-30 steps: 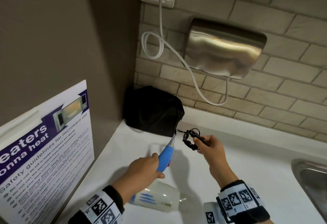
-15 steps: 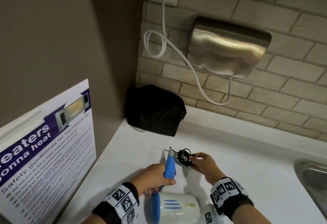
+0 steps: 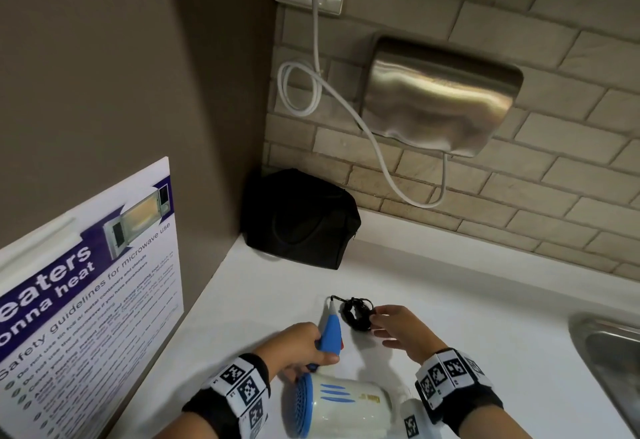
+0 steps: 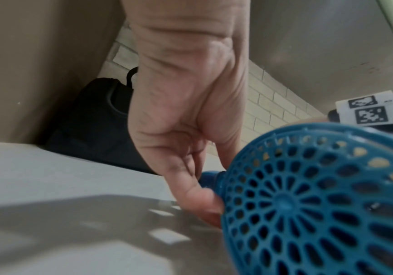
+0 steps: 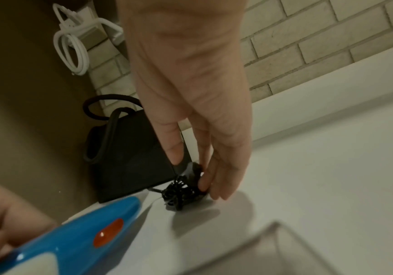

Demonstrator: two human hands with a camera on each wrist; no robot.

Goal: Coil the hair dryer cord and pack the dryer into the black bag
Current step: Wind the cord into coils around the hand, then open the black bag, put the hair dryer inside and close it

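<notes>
The left hand (image 3: 298,347) grips the hair dryer (image 3: 341,405) by its blue handle, low over the tabletop (image 3: 467,300); the nozzle is cut off. The right hand (image 3: 398,329) seemingly pinches the coiled cord (image 3: 356,314). The black bag (image 3: 298,218) sits in the corner, its opening hidden

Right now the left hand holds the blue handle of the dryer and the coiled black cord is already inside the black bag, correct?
Not quite. The left hand does hold the blue handle, but the coiled black cord lies on the white counter, outside the black bag, as the head view shows.
</notes>
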